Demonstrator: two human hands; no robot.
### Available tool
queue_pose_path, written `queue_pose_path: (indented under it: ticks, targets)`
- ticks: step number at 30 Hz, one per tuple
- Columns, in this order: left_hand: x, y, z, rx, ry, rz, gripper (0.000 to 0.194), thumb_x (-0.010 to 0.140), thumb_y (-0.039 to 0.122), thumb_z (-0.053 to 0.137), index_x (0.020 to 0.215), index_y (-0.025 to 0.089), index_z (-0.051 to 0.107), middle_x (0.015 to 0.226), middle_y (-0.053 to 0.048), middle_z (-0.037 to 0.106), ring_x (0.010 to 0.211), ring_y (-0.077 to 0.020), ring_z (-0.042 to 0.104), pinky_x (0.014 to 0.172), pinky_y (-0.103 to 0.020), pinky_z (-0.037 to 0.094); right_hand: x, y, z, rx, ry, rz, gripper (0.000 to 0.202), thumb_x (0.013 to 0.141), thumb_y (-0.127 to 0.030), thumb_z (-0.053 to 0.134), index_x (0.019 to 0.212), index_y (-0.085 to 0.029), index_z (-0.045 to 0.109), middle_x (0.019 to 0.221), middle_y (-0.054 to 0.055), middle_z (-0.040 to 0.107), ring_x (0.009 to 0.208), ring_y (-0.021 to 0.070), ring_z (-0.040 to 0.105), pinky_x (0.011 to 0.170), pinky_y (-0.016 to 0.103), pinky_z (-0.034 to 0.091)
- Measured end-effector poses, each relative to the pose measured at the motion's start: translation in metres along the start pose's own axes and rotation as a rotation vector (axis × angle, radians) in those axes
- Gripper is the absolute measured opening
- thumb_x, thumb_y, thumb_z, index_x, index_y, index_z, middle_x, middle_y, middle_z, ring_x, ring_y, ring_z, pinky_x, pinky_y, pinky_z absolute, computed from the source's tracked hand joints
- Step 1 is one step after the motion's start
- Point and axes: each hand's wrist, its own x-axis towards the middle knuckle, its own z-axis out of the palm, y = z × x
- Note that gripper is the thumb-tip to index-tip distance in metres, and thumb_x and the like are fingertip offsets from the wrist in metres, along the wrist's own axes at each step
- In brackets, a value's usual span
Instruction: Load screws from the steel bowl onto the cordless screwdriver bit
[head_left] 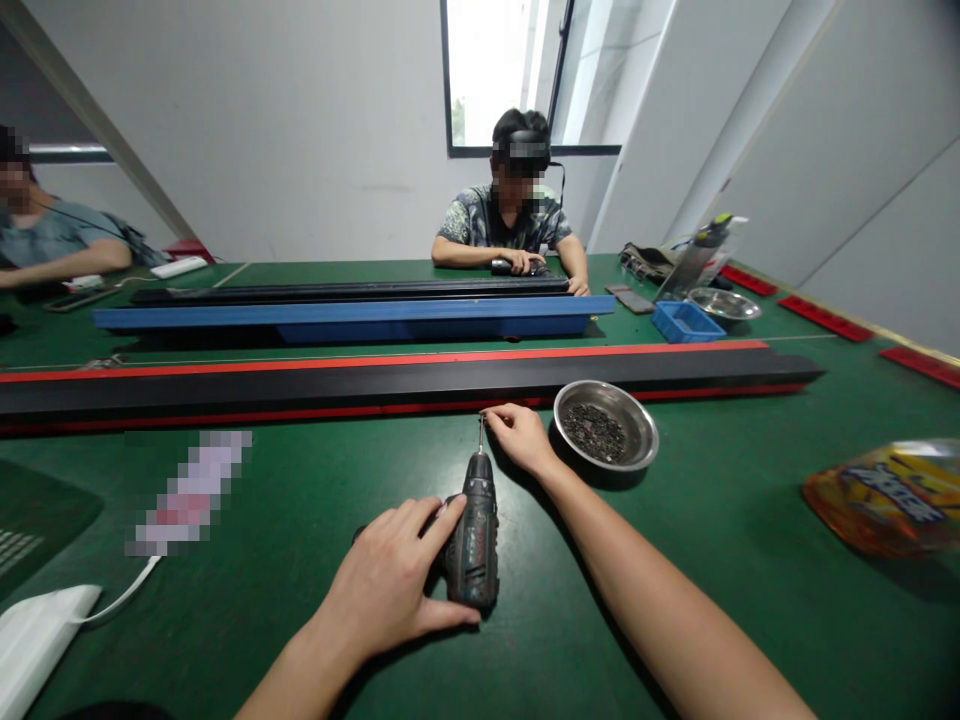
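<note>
Steadily, the left hand [397, 570] grips a black cordless drill [478, 535] above a green tabletop [810, 620].
Its fingers curl around the drill; the right hand's [521, 435] thumb and forefinger come together at the tip of the slim metal bit [481, 438], though I cannot tell whether they pinch anything. Just beside sits a round steel bowl [643, 432] of small dark pieces [592, 432].

Left grip [401, 565] around a black drill [475, 540] on a green worktop [600, 620], right grip [519, 436] pinched at its bit tip [481, 424], metal bowl [642, 440] to the right, red-edged black beam [337, 383] beyond.
</note>
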Motion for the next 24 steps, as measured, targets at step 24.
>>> queue_pose_path:
  ticks: [24]
  targets:
    - [0.000, 0.001, 0.000, 0.014, -0.029, -0.011, 0.112, 0.068, 0.076, 0.084, 0.156, 0.021, 0.042, 0.135, -0.017, 0.063, 0.114, -0.0362, 0.064, 0.095, -0.051, 0.056, 0.002, 0.009, 0.002, 0.185, -0.067, 0.041, 0.026, 0.093, -0.024, 0.064, 0.111, -0.022, 0.082, 0.110, 0.006, 0.081, 0.092, 0.0216, 0.077, 0.093, 0.034, 0.059]
